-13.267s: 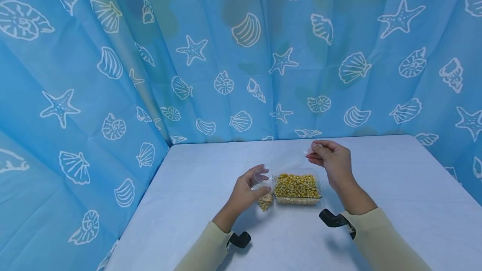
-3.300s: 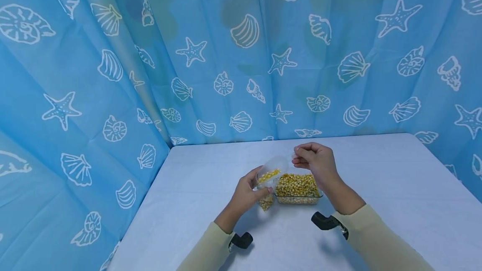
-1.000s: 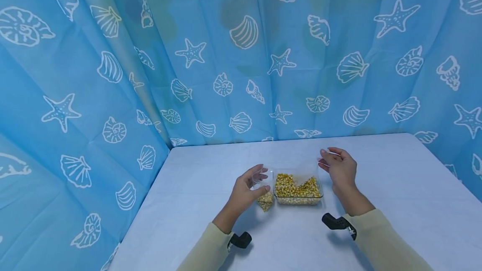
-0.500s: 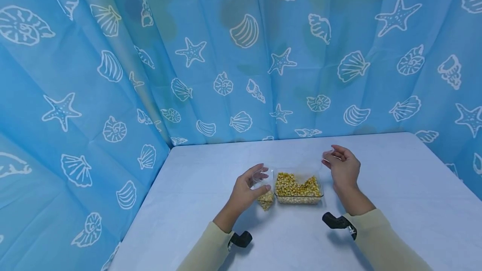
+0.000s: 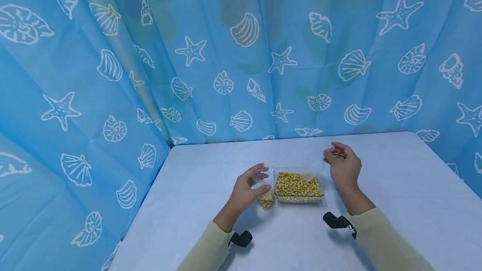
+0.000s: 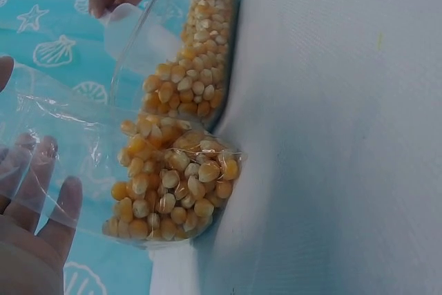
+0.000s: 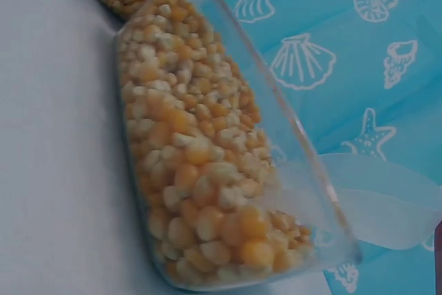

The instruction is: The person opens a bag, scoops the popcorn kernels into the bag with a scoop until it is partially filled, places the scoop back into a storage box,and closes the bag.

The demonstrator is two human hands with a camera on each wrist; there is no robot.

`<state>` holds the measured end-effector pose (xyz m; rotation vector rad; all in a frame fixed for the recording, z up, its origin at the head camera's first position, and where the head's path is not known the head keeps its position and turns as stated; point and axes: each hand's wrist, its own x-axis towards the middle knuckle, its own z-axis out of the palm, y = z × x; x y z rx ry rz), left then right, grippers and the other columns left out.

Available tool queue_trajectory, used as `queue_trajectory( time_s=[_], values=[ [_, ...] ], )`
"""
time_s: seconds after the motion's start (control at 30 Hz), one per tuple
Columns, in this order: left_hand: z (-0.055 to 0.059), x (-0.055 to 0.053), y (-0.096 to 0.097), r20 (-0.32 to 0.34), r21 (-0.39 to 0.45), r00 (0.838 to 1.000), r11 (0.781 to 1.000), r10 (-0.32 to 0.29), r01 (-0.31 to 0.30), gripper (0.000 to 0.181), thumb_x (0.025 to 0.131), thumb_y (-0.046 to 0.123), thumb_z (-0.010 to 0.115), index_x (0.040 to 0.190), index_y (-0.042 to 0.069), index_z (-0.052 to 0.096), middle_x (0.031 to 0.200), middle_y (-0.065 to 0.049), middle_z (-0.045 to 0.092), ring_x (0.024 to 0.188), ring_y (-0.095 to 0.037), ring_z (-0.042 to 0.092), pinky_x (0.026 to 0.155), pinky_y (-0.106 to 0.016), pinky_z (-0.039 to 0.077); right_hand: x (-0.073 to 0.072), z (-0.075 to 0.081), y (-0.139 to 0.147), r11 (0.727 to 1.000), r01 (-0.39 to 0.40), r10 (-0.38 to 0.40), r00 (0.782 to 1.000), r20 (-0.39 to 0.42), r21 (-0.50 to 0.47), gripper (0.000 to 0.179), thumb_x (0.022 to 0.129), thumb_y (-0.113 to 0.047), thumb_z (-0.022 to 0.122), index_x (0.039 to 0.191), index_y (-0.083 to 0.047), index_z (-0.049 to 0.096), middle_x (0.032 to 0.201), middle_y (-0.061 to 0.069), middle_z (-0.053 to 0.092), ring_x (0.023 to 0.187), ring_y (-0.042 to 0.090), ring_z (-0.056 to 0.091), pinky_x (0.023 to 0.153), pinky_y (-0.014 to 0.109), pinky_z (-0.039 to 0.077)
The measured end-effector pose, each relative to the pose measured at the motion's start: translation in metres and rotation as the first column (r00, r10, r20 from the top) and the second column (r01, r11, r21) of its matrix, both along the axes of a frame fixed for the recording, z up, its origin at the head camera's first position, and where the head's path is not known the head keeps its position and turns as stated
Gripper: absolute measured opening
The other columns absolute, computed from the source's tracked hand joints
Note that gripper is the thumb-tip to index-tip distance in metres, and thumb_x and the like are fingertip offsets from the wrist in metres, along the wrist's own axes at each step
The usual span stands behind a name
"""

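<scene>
Slightly left of centre in the head view, my left hand [image 5: 244, 191] holds a clear plastic bag [image 5: 266, 200] by its mouth, thumb and fingers spread round it. Corn kernels [image 6: 176, 188] fill the bottom of the bag, which stands on the table. Beside it is a clear rectangular container [image 5: 301, 199] with many more corn kernels [image 5: 291, 184]. My right hand [image 5: 344, 166], over the container's far right side, pinches the handle of a translucent plastic scoop [image 6: 138, 36]. The scoop's bowl dips into the container at its right end; kernels partly hide it in the right wrist view.
A white-covered table [image 5: 196, 187] bears the bag and container. Blue curtains [image 5: 226, 66] with white shell and starfish prints hang behind and on the left. Black wrist cameras [image 5: 241, 239] sit at both cuffs.
Since the frame of 3.3 s ago, the scoop has gone from the bag's mouth, with kernels in it, back to the container. Over the last second the hollow in the corn has shrunk and shifted right.
</scene>
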<state>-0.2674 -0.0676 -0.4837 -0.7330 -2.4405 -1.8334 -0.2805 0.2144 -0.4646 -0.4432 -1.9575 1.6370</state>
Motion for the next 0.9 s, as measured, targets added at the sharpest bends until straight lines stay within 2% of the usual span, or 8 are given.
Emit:
queue_trajectory(
  time_s=[0.13, 0.23, 0.37, 0.47, 0.67, 0.73, 0.83, 0.9],
  values=[
    [0.001, 0.000, 0.001, -0.005, 0.002, 1.000, 1.000, -0.007, 0.007, 0.063, 0.087, 0.012, 0.073, 0.144, 0.019, 0.046, 0.133, -0.002, 0.059, 0.116, -0.010, 0.057, 0.107, -0.047, 0.036, 0.000, -0.003, 0.000, 1.000, -0.016, 0.016, 1.000, 0.007, -0.003, 0.038, 0.096, -0.012, 0.061, 0.133, -0.009, 0.057, 0.103, 0.007, 0.058, 0.086, 0.011, 0.064, 0.074, 0.018, 0.053],
    [0.000, -0.001, 0.000, -0.004, 0.004, 1.000, 1.000, -0.011, 0.011, 0.063, 0.087, 0.010, 0.072, 0.144, 0.019, 0.046, 0.134, -0.006, 0.058, 0.116, -0.010, 0.057, 0.107, -0.047, 0.035, 0.001, -0.003, 0.001, 0.999, -0.038, 0.038, 0.998, 0.055, -0.005, 0.041, 0.096, -0.012, 0.059, 0.137, -0.010, 0.055, 0.104, 0.008, 0.057, 0.083, 0.010, 0.065, 0.073, 0.017, 0.053],
    [0.000, -0.001, 0.001, -0.009, -0.002, 1.000, 1.000, -0.012, 0.012, 0.063, 0.088, 0.010, 0.072, 0.144, 0.019, 0.046, 0.134, -0.005, 0.058, 0.116, -0.010, 0.057, 0.107, -0.047, 0.035, 0.000, -0.009, 0.002, 0.995, -0.082, 0.088, 0.990, 0.107, -0.058, 0.040, 0.097, -0.013, 0.058, 0.136, -0.008, 0.057, 0.107, 0.008, 0.055, 0.086, 0.009, 0.066, 0.074, 0.017, 0.053],
    [0.001, 0.000, 0.001, -0.011, -0.005, 1.000, 1.000, -0.011, 0.011, 0.063, 0.087, 0.012, 0.073, 0.144, 0.019, 0.046, 0.133, -0.002, 0.058, 0.116, -0.010, 0.057, 0.107, -0.046, 0.036, -0.004, -0.023, 0.004, 0.989, -0.112, 0.121, 0.987, 0.107, -0.094, 0.041, 0.096, -0.014, 0.059, 0.136, -0.006, 0.056, 0.109, 0.009, 0.053, 0.090, 0.012, 0.066, 0.075, 0.020, 0.054],
    [0.001, 0.002, 0.000, -0.017, -0.007, 1.000, 1.000, -0.019, 0.019, 0.063, 0.087, 0.015, 0.073, 0.144, 0.018, 0.046, 0.131, 0.006, 0.059, 0.116, -0.011, 0.057, 0.107, -0.044, 0.036, -0.028, -0.073, 0.014, 0.986, -0.141, 0.145, 0.988, 0.054, -0.086, 0.040, 0.095, -0.020, 0.064, 0.133, -0.005, 0.057, 0.108, 0.012, 0.053, 0.090, 0.017, 0.067, 0.069, 0.020, 0.055],
    [0.002, 0.002, -0.001, -0.017, -0.004, 1.000, 1.000, -0.026, 0.026, 0.064, 0.088, 0.016, 0.073, 0.145, 0.018, 0.045, 0.132, 0.006, 0.059, 0.116, -0.012, 0.057, 0.107, -0.044, 0.036, -0.032, -0.082, 0.015, 0.984, -0.144, 0.149, 0.988, 0.044, -0.106, 0.039, 0.096, -0.020, 0.063, 0.132, -0.007, 0.058, 0.108, 0.012, 0.053, 0.090, 0.017, 0.067, 0.069, 0.020, 0.055],
    [0.002, 0.002, -0.001, -0.015, 0.004, 0.999, 0.999, -0.033, 0.033, 0.063, 0.087, 0.016, 0.073, 0.144, 0.018, 0.046, 0.133, 0.002, 0.058, 0.117, -0.013, 0.057, 0.107, -0.045, 0.035, -0.030, -0.082, 0.013, 0.976, -0.169, 0.174, 0.984, 0.028, -0.139, 0.040, 0.095, -0.021, 0.064, 0.131, -0.005, 0.058, 0.108, 0.012, 0.054, 0.089, 0.017, 0.067, 0.071, 0.022, 0.055],
    [0.001, 0.002, -0.001, -0.017, 0.008, 0.999, 0.999, -0.035, 0.035, 0.063, 0.088, 0.015, 0.073, 0.144, 0.018, 0.046, 0.134, -0.004, 0.058, 0.117, -0.014, 0.057, 0.107, -0.047, 0.035, -0.023, -0.073, 0.010, 0.963, -0.210, 0.215, 0.976, 0.013, -0.170, 0.043, 0.094, -0.021, 0.065, 0.131, 0.000, 0.056, 0.105, 0.014, 0.053, 0.088, 0.017, 0.068, 0.072, 0.024, 0.056]
  ],
)
